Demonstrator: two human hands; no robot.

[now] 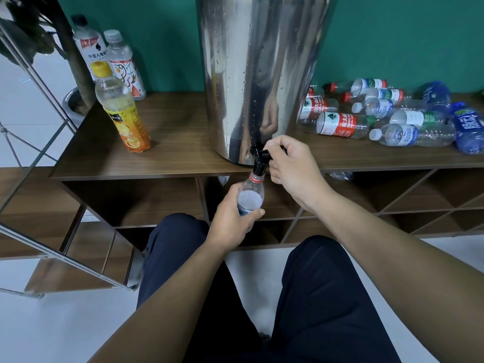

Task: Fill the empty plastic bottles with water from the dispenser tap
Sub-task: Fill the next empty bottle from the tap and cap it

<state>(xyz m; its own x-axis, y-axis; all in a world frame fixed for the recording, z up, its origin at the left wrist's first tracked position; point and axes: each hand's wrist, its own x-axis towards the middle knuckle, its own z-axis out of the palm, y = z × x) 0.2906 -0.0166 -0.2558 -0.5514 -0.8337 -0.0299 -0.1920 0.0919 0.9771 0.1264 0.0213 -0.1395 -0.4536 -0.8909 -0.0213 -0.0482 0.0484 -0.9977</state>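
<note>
Our left hand reaches up from lower left, forearm angled toward the tap, fingers and thumb wrapped round the body of the clear bottle. Thumb tip lies across the front of the label; the bottle's lower part is hidden behind our palm. Bottle neck, with its red ring, sits directly under the black tap, mouth touching or just inside the spout; we can't tell which. Water level shows just above our fingers.

Our right hand comes in from the right, wrist bent down, fingers curled round the tap lever. Fingertips are hidden behind the hand, so how hard they grip is unclear.

The tap sticks out of the steel dispenser, standing on the wooden shelf just beyond our knuckles. Right of our right hand, a pile of empty bottles lies on its side. Far left of our left fingers, three capped bottles stand upright.
</note>
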